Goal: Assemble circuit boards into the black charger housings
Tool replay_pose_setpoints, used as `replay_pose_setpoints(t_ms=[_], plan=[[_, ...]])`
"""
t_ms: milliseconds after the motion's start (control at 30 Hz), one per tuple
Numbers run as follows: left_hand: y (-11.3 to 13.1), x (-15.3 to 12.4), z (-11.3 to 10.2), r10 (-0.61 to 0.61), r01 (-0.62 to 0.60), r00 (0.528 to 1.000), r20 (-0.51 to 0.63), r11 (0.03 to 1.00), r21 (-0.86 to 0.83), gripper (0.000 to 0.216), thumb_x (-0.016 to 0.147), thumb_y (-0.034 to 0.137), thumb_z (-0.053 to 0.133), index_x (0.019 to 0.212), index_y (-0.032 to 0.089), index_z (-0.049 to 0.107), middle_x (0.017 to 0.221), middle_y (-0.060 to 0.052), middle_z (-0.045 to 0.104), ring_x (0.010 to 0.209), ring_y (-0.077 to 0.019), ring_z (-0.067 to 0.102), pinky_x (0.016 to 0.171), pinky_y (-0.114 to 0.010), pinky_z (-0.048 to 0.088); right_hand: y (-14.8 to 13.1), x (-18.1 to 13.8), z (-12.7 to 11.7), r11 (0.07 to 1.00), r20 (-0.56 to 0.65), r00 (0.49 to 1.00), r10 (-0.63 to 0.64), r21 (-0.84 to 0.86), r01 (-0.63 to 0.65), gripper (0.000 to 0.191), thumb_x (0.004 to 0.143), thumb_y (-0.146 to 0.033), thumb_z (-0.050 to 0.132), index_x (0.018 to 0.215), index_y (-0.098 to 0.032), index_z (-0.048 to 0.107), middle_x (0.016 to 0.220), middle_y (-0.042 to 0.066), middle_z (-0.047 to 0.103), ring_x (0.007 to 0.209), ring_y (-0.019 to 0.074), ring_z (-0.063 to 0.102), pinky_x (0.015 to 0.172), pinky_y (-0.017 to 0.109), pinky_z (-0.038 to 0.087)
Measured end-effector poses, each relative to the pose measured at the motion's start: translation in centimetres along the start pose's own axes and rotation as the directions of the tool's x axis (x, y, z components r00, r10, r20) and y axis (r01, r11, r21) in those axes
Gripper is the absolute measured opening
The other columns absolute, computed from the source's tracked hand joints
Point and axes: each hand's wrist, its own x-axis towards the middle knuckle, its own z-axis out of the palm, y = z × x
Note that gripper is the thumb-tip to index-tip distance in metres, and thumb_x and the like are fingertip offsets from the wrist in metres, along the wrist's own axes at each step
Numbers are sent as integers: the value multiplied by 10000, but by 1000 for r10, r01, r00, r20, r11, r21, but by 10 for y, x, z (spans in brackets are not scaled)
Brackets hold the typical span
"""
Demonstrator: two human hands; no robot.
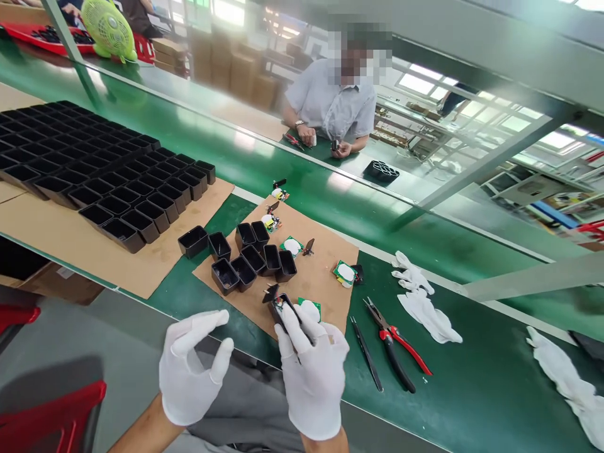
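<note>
My right hand (314,374), in a white glove, grips a small black plastic case (274,314) at the front edge of the cardboard sheet. Wires or small parts show in the case's mouth, and a black flap-like piece (270,293) stands up at its far end. My fingers cover much of the case. Just past them lies a green circuit board (310,308) with a white pad. My left hand (195,368), also gloved, hovers to the left with thumb and fingers apart, holding nothing. Several open black cases (252,258) stand close together beyond the hands.
More circuit boards (346,272) lie on the cardboard (325,251). Tweezers (367,355) and red-handled pliers (394,346) are at right, near white gloves (427,311). Rows of black cases (94,163) fill the left. Opposite, a person (330,100) handles small parts beyond a metal rail.
</note>
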Motion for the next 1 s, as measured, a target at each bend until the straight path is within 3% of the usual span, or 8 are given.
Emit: replay_pose_setpoints(t_ms=[100,200,400,700,867,1000], plan=[[-17,26,-2,-87,85,988,-128,996,-22,248,922,185,775,1163,233,736,1023,-41,792,1004,-247,703,962,-431,564,-8,9,-14,999,-44,998,42,-17,-43,273,1030,-204,695,1290,-285,707,1157,70,787,951,243,603,917,384,472],[-35,44,1,-169,149,961,-218,983,-104,351,934,201,751,1268,222,643,1083,-48,758,1054,-262,743,1032,-511,573,-20,6,-7,997,-43,996,75,-26,-77,229,1024,-227,707,1248,-271,721,1101,62,798,918,236,631,885,380,472],[-51,52,9,-258,222,950,-174,954,-202,361,945,224,733,1281,203,605,1154,-81,712,1060,-254,776,1073,-528,588,-30,-14,30,996,-1,996,88,-19,-88,215,1052,-192,647,1243,-213,743,1027,77,789,917,219,681,869,370,460],[-53,51,8,-271,245,953,-135,952,-182,362,935,218,743,1275,209,620,1133,-85,753,1069,-260,768,1112,-554,547,-18,8,-9,992,-20,991,129,8,-129,268,1024,-233,707,1290,-258,730,1157,84,783,991,251,657,903,395,484],[-51,52,12,-268,244,949,-168,958,-154,355,942,221,728,1279,199,616,1115,-75,741,1041,-252,776,1069,-518,580,-20,-7,18,996,44,996,82,29,-84,203,1081,-256,600,1209,-234,755,1029,79,787,944,237,677,855,375,469],[-46,56,13,-262,244,952,-161,962,-122,351,952,213,714,1289,188,617,1107,-78,753,1035,-248,770,1052,-503,583,-18,-18,30,992,30,994,108,68,-110,239,1048,-223,659,1269,-251,747,1042,73,791,973,243,651,883,378,470]])
